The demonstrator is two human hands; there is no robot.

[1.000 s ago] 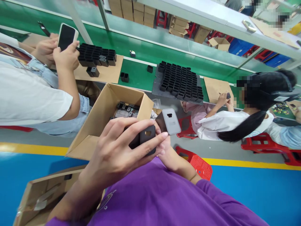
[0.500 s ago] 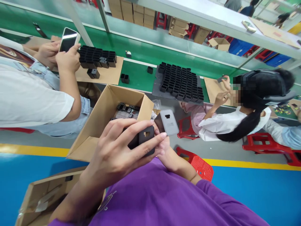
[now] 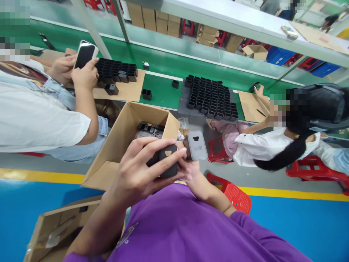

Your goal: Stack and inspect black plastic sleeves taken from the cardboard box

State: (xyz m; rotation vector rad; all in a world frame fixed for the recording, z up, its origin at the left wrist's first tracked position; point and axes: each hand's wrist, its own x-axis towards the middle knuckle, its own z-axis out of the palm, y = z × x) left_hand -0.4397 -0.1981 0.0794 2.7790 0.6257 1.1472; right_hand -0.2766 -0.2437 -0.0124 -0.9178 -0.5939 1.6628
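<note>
My left hand (image 3: 137,165) is wrapped around a small black plastic housing (image 3: 170,169), fingers stretched along its sides. Its end face points up and has a notched cutout. Close beside it, my right hand (image 3: 191,171) grips a second housing (image 3: 198,146), whose grey-looking end face shows a similar cutout and faint small print. The right fingers are partly hidden behind the left fingertips and the housings. Below both hands is my purple shirt. Just beyond them stands an open cardboard box (image 3: 109,149) with several black parts (image 3: 151,128) inside.
Many black housings stand in rows on a grey sheet (image 3: 185,105) on the green bench (image 3: 160,83). At left a co-worker holds a phone (image 3: 85,56) near more housings (image 3: 117,69). Another co-worker sits at right. A red stool (image 3: 237,198) and another carton (image 3: 40,233) are close by.
Both housings stay in my hands, with the left fingers shifted slightly over theirs. The view has moved a little. The co-worker at right has leaned and moved a hand.
</note>
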